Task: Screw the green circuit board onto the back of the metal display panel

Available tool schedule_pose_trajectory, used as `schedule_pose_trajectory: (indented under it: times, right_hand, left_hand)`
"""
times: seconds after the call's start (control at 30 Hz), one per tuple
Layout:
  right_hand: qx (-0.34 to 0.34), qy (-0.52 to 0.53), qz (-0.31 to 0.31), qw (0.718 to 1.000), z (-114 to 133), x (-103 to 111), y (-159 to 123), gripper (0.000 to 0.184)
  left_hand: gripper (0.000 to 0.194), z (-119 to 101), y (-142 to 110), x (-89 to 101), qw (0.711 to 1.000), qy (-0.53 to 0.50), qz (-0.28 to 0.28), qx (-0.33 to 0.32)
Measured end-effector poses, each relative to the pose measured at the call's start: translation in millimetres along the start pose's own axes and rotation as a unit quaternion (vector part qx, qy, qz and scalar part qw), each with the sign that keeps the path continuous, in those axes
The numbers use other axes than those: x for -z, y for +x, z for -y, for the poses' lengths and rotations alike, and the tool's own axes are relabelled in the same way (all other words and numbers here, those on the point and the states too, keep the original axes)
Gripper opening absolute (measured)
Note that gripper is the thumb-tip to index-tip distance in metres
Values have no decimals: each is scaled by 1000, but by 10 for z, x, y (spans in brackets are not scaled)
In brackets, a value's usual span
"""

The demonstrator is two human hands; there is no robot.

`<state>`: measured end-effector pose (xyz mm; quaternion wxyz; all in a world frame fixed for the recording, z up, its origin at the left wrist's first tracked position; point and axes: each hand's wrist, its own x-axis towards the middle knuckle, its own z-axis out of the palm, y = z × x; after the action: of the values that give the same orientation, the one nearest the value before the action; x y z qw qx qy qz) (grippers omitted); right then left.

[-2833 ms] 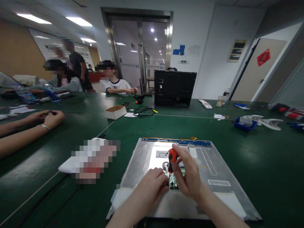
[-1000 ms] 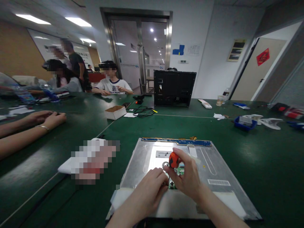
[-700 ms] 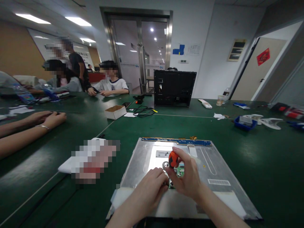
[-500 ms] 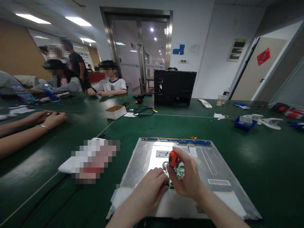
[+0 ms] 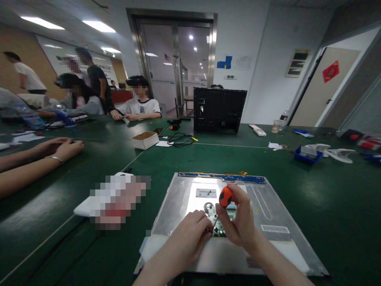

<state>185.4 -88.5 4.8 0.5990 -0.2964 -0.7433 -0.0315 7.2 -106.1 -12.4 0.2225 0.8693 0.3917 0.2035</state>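
Note:
My right hand (image 5: 242, 216) grips an orange-and-black screwdriver (image 5: 226, 196) by its handle. The shaft slants down and left to the edge of a small green circuit board (image 5: 219, 231). At that same spot the closed fingertips of my left hand (image 5: 195, 226) meet the screwdriver's tip; what they pinch is hidden. The board lies on the silver metal back of a flat display panel (image 5: 166, 218), which rests on the green table. A blue circuit strip (image 5: 205, 175) runs along the panel's far edge, and a round metal disc (image 5: 208, 206) shows beside the board.
A white packet (image 5: 89, 205), partly blurred out, lies left of the panel. Farther back are a small open box (image 5: 145, 140), a black cable (image 5: 180, 139) and a black monitor housing (image 5: 219, 111). A blue tray (image 5: 307, 155) stands at right. Another person's forearms (image 5: 32, 163) rest at left.
The screwdriver handle, upright at first, now leans to the right, with my right hand shifted slightly that way. More of the circuit board shows. My left hand stays in place.

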Motion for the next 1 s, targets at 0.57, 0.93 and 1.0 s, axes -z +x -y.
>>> schedule_pose_trajectory:
  times: [0.57, 0.93, 1.0]
  right_hand:
    - [4, 35, 14, 999, -15, 0, -36, 63]
    - [15, 12, 14, 1000, 9, 0, -22, 63]
    - [15, 13, 13, 1000, 8, -1, -22, 62]
  left_hand:
    - [18, -51, -33, 60, 1000, 4, 2, -2]
    - [15, -50, -29, 57, 1000, 4, -8, -4]
    - [15, -43, -30, 45, 1000, 7, -11, -4]
